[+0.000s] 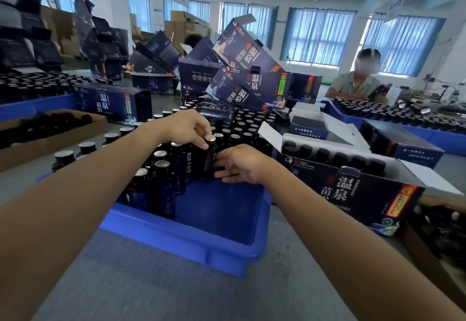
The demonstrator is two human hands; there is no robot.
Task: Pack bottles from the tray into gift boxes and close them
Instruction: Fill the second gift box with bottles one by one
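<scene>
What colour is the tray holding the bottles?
The tray is bright blue, seen best in the head view.

The tray (201,242) is showing smooth blue plastic with a soft sheen, and the bottle (208,162) at the edge of the cluster is gleaming as dark glossy glass, as are the other bottles (164,189), their caps (162,163) shining like silvery metal. The gift box (353,194) is looking like printed navy cardboard with a light gloss and shiny stickers, while its open flaps (272,134) are showing matt white board inside. The table (151,283) is looking matt and grey, and the shallow box (50,149) at the left is showing plain, dull brown cardboard.
</scene>
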